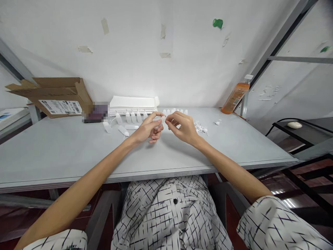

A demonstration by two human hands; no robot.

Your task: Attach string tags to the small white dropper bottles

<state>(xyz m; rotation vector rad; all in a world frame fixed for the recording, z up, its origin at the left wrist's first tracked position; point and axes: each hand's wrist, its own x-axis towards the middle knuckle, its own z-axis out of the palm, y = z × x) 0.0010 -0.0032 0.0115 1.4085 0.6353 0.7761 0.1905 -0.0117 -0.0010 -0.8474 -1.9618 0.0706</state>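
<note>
Near the middle of the grey table (166, 152), my left hand (149, 128) is closed round a small translucent white bottle (162, 119). Close against the bottle's top, my right hand (183, 126) has thumb and index finger pinched; what lies between those fingertips is too small to make out. Several white bottles (133, 117) stand in a row behind my left hand, and two or more lie on their sides, one of them a bottle (123, 131) left of my wrist. A pile of small white caps (199, 127) sits right of my right hand.
An open cardboard box (59, 95) stands at the back left beside a pixelated dark object (97, 113). Behind the bottles is a white box (132, 104). An orange drink bottle (236, 95) leans at the back right. A few loose white pieces (218, 122) lie right of the caps.
</note>
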